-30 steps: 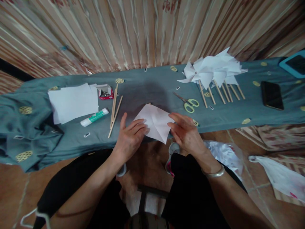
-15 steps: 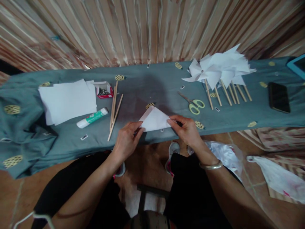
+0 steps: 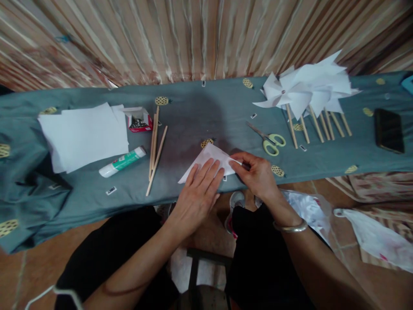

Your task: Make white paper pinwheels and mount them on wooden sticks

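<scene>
A sheet of white paper [image 3: 211,153], folded into a triangle, lies at the front edge of the cloth-covered table. My left hand [image 3: 198,191] rests flat across it, fingers stretched out over the lower part. With thumb and fingers, my right hand [image 3: 254,172] pinches the triangle's right corner. Scissors [image 3: 269,142] with pale green handles lie beyond my right hand. Left of the paper are several thin wooden sticks [image 3: 155,146] and a glue stick [image 3: 122,162] with a green label.
At left are a stack of white paper [image 3: 87,137] and a small red box [image 3: 138,120] of metal pins. Several paper pinwheels [image 3: 303,88] on sticks lie at back right, near a dark phone [image 3: 389,130]. Plastic bags [image 3: 374,237] are on the floor.
My left hand has let go of the triangle's left corner and moved right, now flat on the paper. My right hand keeps its pinch on the right corner. The view has shifted slightly.
</scene>
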Tool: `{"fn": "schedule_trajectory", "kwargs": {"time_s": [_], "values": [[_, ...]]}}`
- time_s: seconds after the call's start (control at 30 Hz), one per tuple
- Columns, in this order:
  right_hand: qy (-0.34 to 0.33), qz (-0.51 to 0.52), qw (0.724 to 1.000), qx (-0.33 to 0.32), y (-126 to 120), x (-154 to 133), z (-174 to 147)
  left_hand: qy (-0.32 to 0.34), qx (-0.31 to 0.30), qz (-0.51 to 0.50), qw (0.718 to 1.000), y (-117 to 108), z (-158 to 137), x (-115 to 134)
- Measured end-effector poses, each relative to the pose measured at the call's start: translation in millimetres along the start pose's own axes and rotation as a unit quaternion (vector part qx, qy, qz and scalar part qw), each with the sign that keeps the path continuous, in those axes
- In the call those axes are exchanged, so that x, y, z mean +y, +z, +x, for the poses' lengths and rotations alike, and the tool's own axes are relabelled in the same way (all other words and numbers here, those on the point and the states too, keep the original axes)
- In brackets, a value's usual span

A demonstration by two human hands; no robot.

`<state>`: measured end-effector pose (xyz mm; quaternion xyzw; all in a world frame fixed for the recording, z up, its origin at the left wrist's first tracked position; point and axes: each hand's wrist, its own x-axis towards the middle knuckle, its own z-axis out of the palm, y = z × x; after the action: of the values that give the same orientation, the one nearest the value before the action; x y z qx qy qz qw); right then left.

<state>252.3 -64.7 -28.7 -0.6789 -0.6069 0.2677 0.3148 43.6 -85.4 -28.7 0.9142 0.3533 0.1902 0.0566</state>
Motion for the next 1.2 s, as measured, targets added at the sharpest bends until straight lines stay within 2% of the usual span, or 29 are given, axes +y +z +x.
{"fn": "schedule_trajectory", "kwargs": {"time_s": [0.23,0.7,1.2], "values": [[-0.007,-0.012,1.000,0.009,-2.0,-5.5,-2.8,-0.022,-0.045,-0.008,0.999,12.2,-1.7,-2.9],[-0.003,-0.026,0.999,0.043,-0.6,-3.9,-4.4,-0.035,-0.045,0.003,0.998,15.9,2.8,-4.1],[0.001,-0.044,0.998,0.043,0.2,-6.4,-2.4,-0.040,-0.061,0.023,0.997,16.6,4.5,-4.3]]}}
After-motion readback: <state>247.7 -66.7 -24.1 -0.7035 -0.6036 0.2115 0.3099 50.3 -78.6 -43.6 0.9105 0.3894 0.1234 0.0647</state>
